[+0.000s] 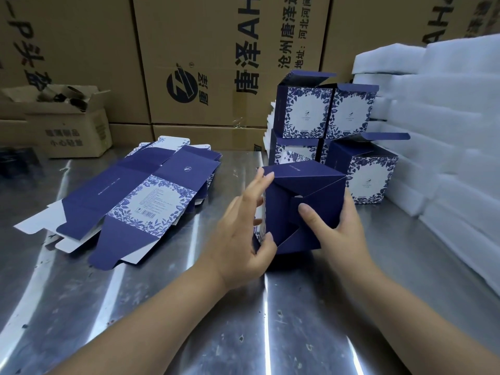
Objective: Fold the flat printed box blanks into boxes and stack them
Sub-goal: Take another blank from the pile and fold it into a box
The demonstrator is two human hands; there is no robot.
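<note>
A half-folded navy box (311, 190) stands on the steel table in front of me, its interlocking bottom flaps turned up toward me. My left hand (243, 234) is on its left side, fingers stretched along the left wall and thumb at the lower flap edge. My right hand (335, 231) holds the right side, thumb pressing on the middle flap and fingers curled behind the wall. A pile of flat blue-and-white floral blanks (130, 201) lies to the left. Several finished boxes (324, 117) are stacked behind, open tops up.
Stacks of white foam sheets (438, 131) fill the right side. Large brown cartons (216, 63) form a wall at the back. An open small carton (67, 123) sits at the back left. The steel table (189, 320) shines in front.
</note>
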